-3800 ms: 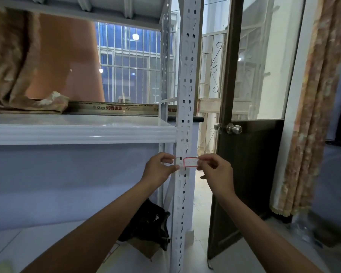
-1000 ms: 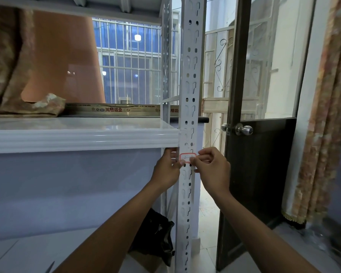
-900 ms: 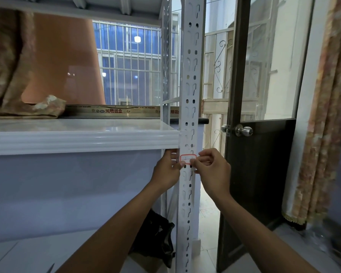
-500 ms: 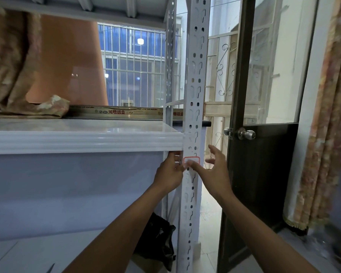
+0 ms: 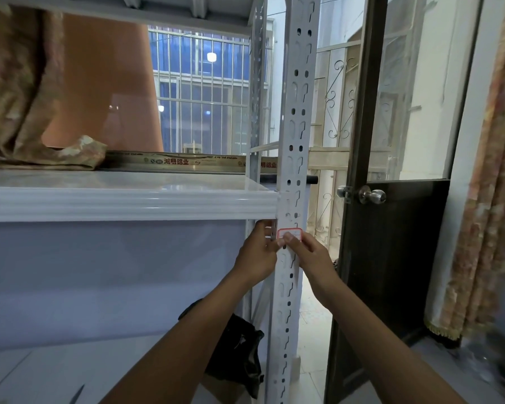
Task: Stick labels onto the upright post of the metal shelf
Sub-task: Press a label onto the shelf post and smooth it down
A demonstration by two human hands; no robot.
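A white shelf runs into a slotted post, with a dark door just beyond. Both hands meet at the post under the shelf edge. The left hand curls round the post's side, while the right hand presses a fingertip on a red-bordered label stuck there.

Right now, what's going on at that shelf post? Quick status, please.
Left hand steadies post, right hand thumb presses on label. Red-bordered label on post, just below shelf edge. Nothing in the way.
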